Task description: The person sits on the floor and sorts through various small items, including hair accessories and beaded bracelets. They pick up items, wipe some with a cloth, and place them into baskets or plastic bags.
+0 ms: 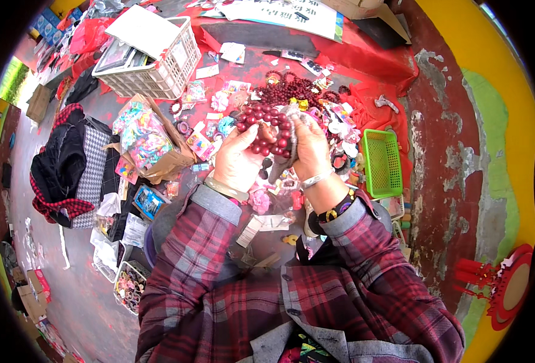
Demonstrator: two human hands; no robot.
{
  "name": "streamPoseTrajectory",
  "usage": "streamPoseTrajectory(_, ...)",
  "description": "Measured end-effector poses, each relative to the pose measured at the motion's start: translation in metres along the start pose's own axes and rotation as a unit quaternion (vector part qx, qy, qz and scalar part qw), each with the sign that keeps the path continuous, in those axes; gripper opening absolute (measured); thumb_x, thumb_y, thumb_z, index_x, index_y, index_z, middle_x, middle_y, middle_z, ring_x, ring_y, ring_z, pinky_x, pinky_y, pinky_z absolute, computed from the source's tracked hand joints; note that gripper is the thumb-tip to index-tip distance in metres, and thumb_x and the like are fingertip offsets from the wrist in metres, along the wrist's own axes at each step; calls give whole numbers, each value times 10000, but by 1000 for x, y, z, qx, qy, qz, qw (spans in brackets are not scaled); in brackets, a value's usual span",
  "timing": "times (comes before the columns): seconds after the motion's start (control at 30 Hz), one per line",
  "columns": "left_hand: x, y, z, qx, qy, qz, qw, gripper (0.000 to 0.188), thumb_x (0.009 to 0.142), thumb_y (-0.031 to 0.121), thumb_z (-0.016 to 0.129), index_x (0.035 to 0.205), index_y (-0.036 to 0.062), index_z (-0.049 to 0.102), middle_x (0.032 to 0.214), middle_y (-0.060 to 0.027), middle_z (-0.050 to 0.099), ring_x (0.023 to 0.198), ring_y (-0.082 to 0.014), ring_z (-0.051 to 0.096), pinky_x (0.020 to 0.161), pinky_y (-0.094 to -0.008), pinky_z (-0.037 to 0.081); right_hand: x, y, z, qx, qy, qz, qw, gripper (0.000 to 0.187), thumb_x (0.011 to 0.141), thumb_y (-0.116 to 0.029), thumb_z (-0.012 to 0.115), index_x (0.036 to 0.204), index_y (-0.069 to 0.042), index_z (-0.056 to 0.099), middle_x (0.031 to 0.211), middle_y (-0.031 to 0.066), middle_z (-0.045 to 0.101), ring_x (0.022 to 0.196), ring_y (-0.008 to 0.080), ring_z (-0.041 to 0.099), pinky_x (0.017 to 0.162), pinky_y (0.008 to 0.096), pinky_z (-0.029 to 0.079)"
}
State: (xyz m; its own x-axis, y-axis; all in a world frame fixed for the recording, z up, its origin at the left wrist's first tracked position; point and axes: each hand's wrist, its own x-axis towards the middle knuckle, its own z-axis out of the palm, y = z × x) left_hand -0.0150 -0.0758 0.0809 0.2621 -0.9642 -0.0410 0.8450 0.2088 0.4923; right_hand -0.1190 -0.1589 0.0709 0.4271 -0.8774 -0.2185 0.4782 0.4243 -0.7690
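Note:
In front of me I hold up a looped string of large, glossy dark red beads point(260, 115). My left hand point(236, 160) is closed on the left side of it, thumb against the beads. On the other side, my right hand point(311, 148) is closed round a grey cloth point(277, 172) that lies against the beads. Some fingers of both hands are hidden behind the string. Just beyond, a heap of similar red bead strings point(288, 91) lies among small accessories. Pink fluffy hair ties point(259, 201) are below my hands.
A white plastic crate point(173, 69) stands far left, with a cardboard box point(176, 154) of colourful packets nearer. At right are a green basket point(382, 163) and a peeling wall point(443, 181). Dark clothing point(64, 163) lies left, near a small basket point(131, 284) of hair ties.

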Motion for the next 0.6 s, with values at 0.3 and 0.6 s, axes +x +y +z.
streamPoseTrajectory(0.3, -3, -1, -2, 21, -19, -33, 999, 150, 870, 116, 475, 958, -1, 513, 835, -69, 538, 773, -166, 529, 746, -300, 430, 7, -6, 0, 12, 36, 90, 995, 200, 898, -162, 434, 967, -11, 545, 859, 76, 606, 747, 170, 587, 674, 299, 484)
streamPoseTrajectory(0.6, 2, 13, -11, -55, 42, 5, 998, 284, 908, 248, 411, 1055, 24, 506, 961, -97, 570, 905, -196, 560, 803, -369, 459, 8, -43, -6, 32, -7, -64, 997, 267, 895, -213, 450, 1071, -31, 533, 1006, 58, 579, 907, 190, 549, 796, 334, 435)
